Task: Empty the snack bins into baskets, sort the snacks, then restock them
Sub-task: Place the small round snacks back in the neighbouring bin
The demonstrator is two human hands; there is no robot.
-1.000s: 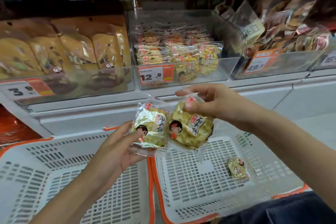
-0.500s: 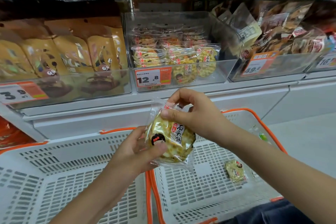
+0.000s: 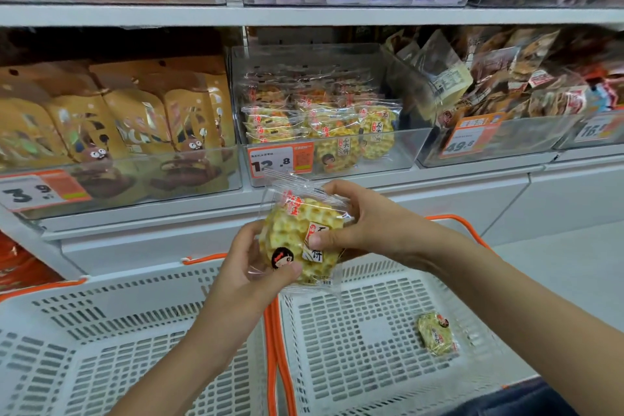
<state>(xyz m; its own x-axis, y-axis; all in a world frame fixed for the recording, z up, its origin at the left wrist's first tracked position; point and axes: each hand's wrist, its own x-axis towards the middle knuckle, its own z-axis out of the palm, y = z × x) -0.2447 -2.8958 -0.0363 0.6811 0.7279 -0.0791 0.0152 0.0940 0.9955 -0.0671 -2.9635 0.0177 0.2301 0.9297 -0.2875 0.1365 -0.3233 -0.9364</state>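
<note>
From the head view, both hands meet in front of the shelf, above the seam where two white baskets stand side by side. The left hand (image 3: 251, 272) holds the clear-wrapped cracker packets (image 3: 300, 236) from below and the left, its grip curled with the thumb pressed on the wrapper's lower front. The right hand (image 3: 363, 230) pinches the same packets from the right, thumb on the printed label and fingers folded behind the top edge. How many packets are stacked there cannot be told. The left basket (image 3: 101, 341) shows only its slotted floor; the right basket (image 3: 354, 341) holds one small snack packet (image 3: 436, 334) lying flat near its right side. Behind the hands, the clear shelf bin (image 3: 398, 149) carries more cracker packets behind an orange price tag (image 3: 280, 160).
</note>
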